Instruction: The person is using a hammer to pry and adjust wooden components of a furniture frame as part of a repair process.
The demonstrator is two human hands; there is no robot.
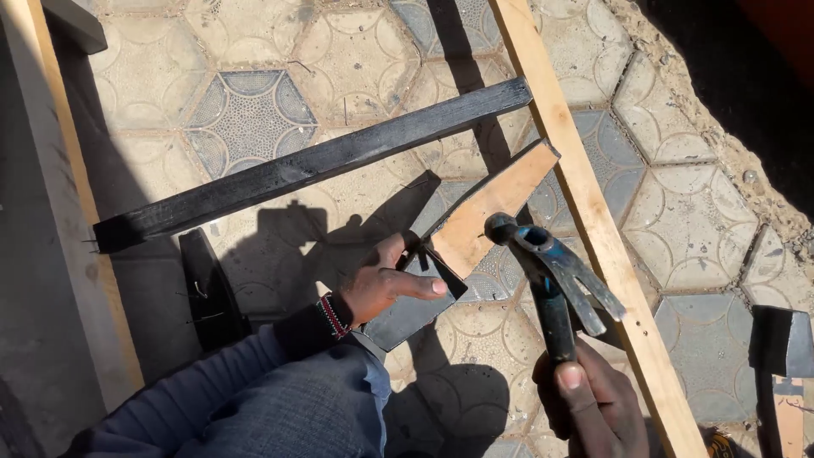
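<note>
My left hand [386, 284] grips the lower end of a short wooden piece [490, 208] with a black edge and a pale cut face; the piece leans up toward a long pale wooden batten [593, 220]. My right hand [593, 403] holds a claw hammer [551, 263] by its dark handle. The hammer's head is raised just right of the short piece, with the claw pointing down to the right. A beaded band sits on my left wrist over a dark blue sleeve.
A long black-painted beam [314, 165] lies across the patterned hexagonal paving. A small black wedge [208, 288] with nails lies at the left, beside another pale plank [76, 170]. A dark block [780, 339] sits at the right; sandy ground lies at the upper right.
</note>
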